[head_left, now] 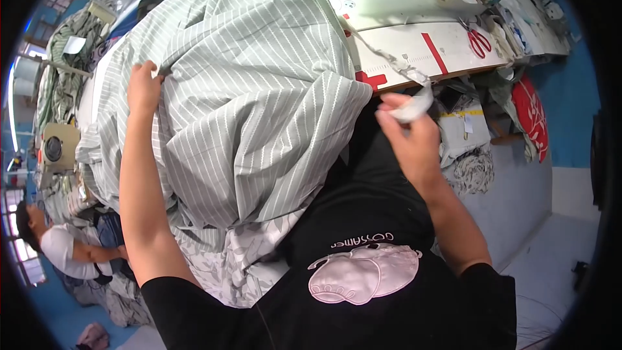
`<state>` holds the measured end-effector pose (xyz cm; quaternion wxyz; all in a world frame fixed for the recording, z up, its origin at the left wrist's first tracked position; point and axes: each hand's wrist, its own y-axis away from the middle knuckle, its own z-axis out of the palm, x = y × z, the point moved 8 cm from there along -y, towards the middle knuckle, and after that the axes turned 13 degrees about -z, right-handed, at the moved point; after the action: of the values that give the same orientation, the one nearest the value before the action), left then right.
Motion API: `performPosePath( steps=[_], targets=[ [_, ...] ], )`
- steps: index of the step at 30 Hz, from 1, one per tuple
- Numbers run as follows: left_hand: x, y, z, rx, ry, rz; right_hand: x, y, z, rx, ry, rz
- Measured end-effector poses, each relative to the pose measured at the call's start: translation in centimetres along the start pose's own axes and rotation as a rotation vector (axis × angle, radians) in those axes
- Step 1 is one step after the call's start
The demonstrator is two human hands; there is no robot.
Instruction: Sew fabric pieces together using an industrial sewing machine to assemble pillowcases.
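A large grey-green cloth with white stripes [259, 84] lies in loose folds over the table and spills down over my lap. At its left side my left hand [144, 91] is closed with the fingers curled on a fold of it. Beyond the cloth's right corner, my right hand [418, 149] pinches a crumpled white fabric strip [420, 105], slightly blurred. The strip's thin tail runs back across the table edge toward the sewing machine [395, 3]. Part of the cloth passes beside the machine head at the top.
Red-handled scissors [479, 42] lie on the white machine table [402, 45], which has red tape marks. Below its right edge hang fabric scraps and a red patterned cloth [530, 116]. A co-worker [71, 249] is at the left, near heaped cloth. Leaf-patterned fabric [240, 259] covers my lap.
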<state>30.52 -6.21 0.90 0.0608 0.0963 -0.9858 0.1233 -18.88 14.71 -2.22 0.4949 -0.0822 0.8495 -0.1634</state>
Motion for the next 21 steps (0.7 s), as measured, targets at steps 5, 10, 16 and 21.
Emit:
performPosePath(
  steps=[5,10,16,21],
  targets=[
    [8.3,3.5,-0.7,-0.278,-0.044,-0.138,-0.1,0.0,10.8,-0.363,-0.618,0.349],
    [9.0,5.7,1.4,-0.394,-0.108,-0.138,-6.8,10.2,13.1,-1.179,-0.757,0.34],
    [3.6,6.8,3.7,0.084,0.105,0.224,5.3,7.1,0.2,-0.397,0.373,-0.164],
    [3.5,7.2,4.1,0.014,0.191,0.206,-6.3,2.1,3.1,-0.285,0.08,-0.615]
  ],
)
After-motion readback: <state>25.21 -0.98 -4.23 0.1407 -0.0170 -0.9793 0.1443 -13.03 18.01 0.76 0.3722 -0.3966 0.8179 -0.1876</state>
